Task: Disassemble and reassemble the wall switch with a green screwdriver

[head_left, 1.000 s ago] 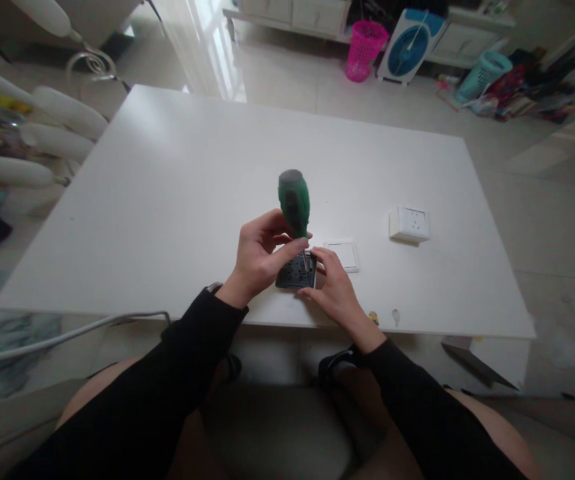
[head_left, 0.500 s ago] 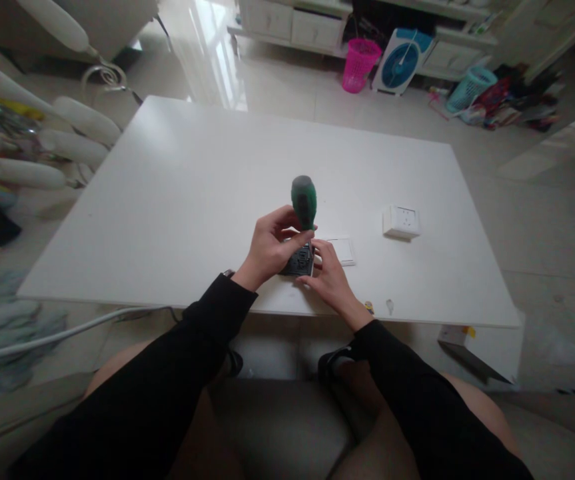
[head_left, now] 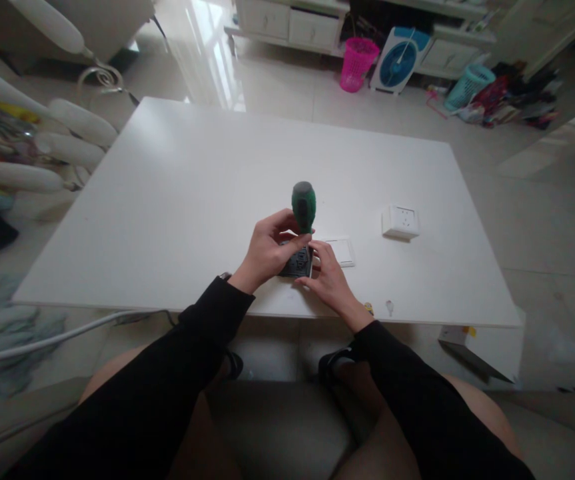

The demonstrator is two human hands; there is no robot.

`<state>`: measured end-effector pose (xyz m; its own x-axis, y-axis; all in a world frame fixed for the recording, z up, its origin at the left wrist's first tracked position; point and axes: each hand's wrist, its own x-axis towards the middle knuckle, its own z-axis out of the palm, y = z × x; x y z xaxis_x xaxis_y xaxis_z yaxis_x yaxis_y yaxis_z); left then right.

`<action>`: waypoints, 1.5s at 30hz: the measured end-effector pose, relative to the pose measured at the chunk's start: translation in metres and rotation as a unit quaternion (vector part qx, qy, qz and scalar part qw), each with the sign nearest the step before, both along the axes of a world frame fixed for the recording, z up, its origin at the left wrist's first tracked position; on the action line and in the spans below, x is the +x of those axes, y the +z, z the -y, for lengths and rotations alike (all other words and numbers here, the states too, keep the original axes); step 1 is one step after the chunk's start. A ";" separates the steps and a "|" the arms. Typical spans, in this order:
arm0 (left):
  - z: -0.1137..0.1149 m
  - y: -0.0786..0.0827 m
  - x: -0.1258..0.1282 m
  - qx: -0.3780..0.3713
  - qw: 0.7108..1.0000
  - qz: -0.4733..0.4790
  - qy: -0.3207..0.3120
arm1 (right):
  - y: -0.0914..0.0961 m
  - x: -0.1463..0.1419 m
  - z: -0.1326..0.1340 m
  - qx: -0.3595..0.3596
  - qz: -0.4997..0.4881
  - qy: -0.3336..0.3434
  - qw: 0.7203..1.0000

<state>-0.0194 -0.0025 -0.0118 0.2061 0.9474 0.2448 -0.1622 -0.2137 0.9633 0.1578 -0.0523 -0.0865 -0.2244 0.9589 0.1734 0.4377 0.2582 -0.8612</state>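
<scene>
A green screwdriver (head_left: 304, 205) with a grey end cap stands upright, handle on top. My left hand (head_left: 270, 250) is closed round its lower part, thumb and fingers near the shaft. Below it lies a dark switch module (head_left: 296, 265) with its slotted back facing up, close to the table's front edge. My right hand (head_left: 328, 272) grips the module's right side between thumb and fingers. The screwdriver's tip is hidden behind my left hand. Just beyond my right hand a white switch panel (head_left: 341, 252) lies flat.
A white socket box (head_left: 400, 223) stands to the right on the white table (head_left: 207, 173). Near the front edge lie a small yellow figure (head_left: 369, 309) and a small clear piece (head_left: 390, 307). A white cable (head_left: 67, 340) runs below the table at the left.
Both hands keep their hold on the screwdriver and the module. The screwdriver handle sits very slightly lower in view; the whole scene has shifted a little with my head.
</scene>
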 end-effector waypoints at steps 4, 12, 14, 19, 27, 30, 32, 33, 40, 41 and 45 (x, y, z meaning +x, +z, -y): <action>0.000 0.001 -0.001 0.004 1.000 -0.009 0.000 | 0.000 0.000 0.000 0.015 0.012 -0.001 1.000; 0.001 0.002 0.000 -0.004 1.000 -0.017 0.000 | 0.002 -0.002 0.000 0.003 0.005 -0.002 1.000; 0.001 0.002 0.000 -0.003 1.000 -0.019 -0.001 | 0.003 -0.002 0.000 -0.005 -0.003 -0.001 1.000; 0.001 0.000 0.000 -0.001 1.000 -0.024 -0.005 | 0.003 -0.002 0.000 -0.011 -0.008 0.001 1.000; 0.001 0.000 -0.001 0.006 1.000 -0.030 -0.005 | 0.004 -0.002 0.000 -0.015 0.007 -0.002 1.000; 0.001 0.001 -0.001 0.004 1.000 -0.031 -0.002 | 0.006 -0.003 0.000 -0.021 0.000 0.001 1.000; 0.001 0.000 -0.001 0.004 0.999 -0.032 -0.004 | 0.006 -0.003 0.000 -0.022 0.001 0.000 1.000; 0.002 0.000 -0.001 0.005 0.999 -0.034 -0.005 | 0.005 -0.003 0.000 -0.021 0.002 -0.002 1.000; 0.001 -0.007 0.000 0.029 0.997 -0.063 -0.014 | 0.005 -0.004 0.000 -0.016 -0.009 0.000 1.000; 0.001 -0.007 0.000 0.031 0.997 -0.068 -0.016 | 0.005 -0.004 0.000 -0.018 -0.010 0.001 1.000; 0.002 -0.007 -0.002 0.041 0.995 -0.091 -0.028 | 0.005 -0.003 0.000 -0.013 -0.002 -0.001 1.000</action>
